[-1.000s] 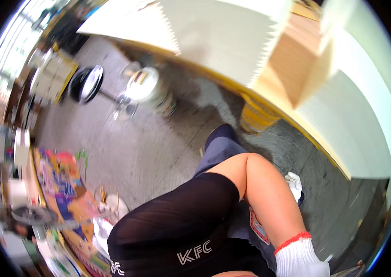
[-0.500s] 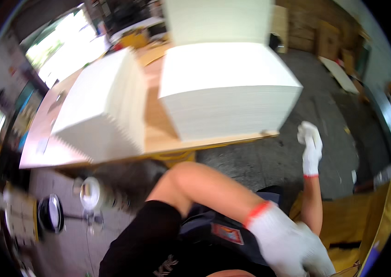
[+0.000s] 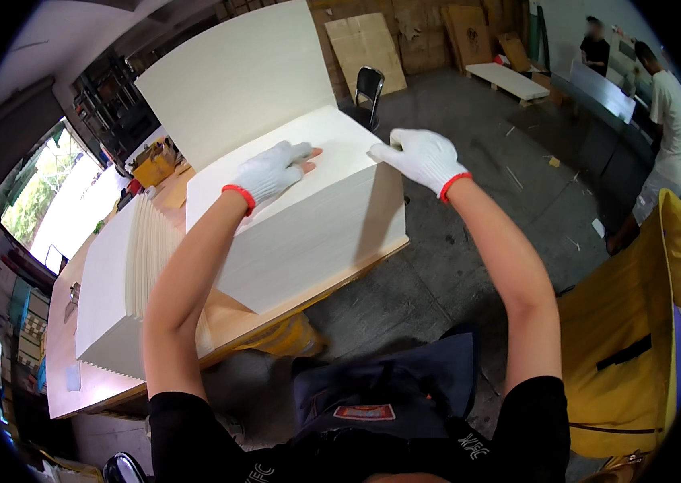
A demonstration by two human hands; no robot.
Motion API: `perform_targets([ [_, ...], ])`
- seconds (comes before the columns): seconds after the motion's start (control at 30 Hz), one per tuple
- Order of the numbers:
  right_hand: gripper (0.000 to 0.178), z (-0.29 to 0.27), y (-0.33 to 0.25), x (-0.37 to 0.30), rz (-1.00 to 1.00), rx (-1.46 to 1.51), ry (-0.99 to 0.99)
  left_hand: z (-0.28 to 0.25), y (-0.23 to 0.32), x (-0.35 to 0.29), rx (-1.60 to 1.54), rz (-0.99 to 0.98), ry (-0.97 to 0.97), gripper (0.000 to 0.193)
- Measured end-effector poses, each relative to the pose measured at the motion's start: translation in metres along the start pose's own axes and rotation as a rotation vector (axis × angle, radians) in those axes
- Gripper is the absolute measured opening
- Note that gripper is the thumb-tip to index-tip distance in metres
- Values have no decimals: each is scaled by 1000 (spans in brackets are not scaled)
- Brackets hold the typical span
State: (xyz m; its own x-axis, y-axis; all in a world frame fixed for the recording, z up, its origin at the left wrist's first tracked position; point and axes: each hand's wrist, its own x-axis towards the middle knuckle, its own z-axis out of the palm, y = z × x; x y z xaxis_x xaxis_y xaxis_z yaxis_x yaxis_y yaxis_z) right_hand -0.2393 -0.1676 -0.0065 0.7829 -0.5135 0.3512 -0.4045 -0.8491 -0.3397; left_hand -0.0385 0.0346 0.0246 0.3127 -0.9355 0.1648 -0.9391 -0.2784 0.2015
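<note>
A tall stack of large white sheets (image 3: 316, 229) stands on the wooden table (image 3: 236, 310). My left hand (image 3: 272, 173), in a white knit glove with a red cuff, lies on the top of the stack with its fingers stretched out. Two of its fingertips show bare. At the stack's right corner is my right hand (image 3: 421, 157), gloved alike, its thumb and fingers closed on the edge of the top sheet. How many sheets they hold is hidden. An upright white panel (image 3: 240, 76) rises behind the stack.
Another white stack (image 3: 111, 290) with uneven edges is on the table's left. A black chair (image 3: 368, 92) stands beyond the stack. Yellow fabric (image 3: 618, 346) hangs at the right. Two people, one in a white shirt (image 3: 674, 121), are near a machine at the far right.
My view has turned right and up. Both hands, earlier away from the stack at the lower right, are now on it: the left on top, the right at its corner.
</note>
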Motion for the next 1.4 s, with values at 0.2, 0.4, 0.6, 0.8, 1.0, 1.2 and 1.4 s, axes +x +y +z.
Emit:
perform_targets([
  [0.2, 45, -20, -21, 25, -237, -82, 102, 20, 7, 17, -139, 84, 52, 31],
  [0.4, 62, 2, -18, 26, 212, 528, -49, 14, 20, 16, -198, 60, 54, 25],
  [0.6, 69, -7, 11, 8, 222, 130, -103, 23, 16, 22, -224, 189, 111, 26],
  [0.8, 52, -13, -9, 9, -15, -154, -77, 21, 20, 18, -131, 151, 107, 23],
  [1.0, 48, -18, -15, 31, -412, -208, 186, 21, 25, 23, -159, 95, 88, 30],
  [1.2, 55, -10, -11, 42, 14, 423, -66, 21, 27, 17, -206, 139, 132, 33],
  [1.4, 62, 11, -15, 28, 70, 521, 97, 20, 31, 18, -376, 53, 78, 43],
])
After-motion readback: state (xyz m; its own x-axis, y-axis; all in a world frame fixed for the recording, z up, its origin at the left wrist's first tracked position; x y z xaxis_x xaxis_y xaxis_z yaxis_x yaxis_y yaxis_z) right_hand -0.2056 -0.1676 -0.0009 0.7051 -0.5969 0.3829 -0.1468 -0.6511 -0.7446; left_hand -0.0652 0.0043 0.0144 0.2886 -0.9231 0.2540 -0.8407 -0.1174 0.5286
